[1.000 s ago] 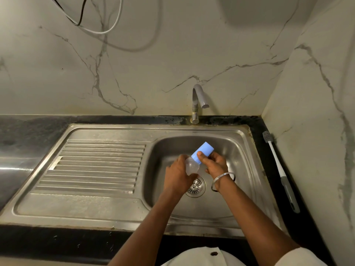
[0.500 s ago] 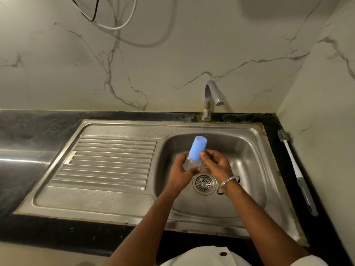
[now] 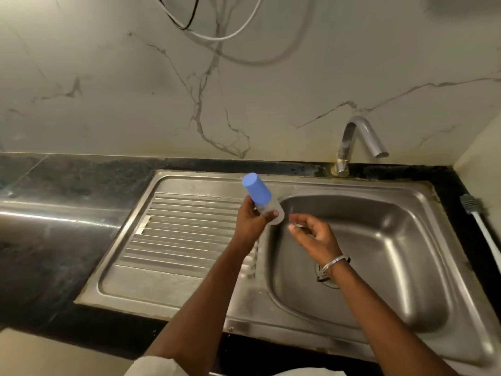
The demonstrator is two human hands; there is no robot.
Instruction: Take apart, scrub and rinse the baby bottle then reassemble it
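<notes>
1. Head view, nearest first: the right hand hangs over the sink basin, fingers loosely curled and empty, with a bangle at the wrist.
2. The left hand grips the clear baby bottle, fingers wrapped round its body, just beside the right fingertips.
3. The bottle is tilted, its blue cap on and pointing up-left, above the drainboard edge.
4. Farther back, a brush lies on the dark counter and the faucet stands behind.
</notes>
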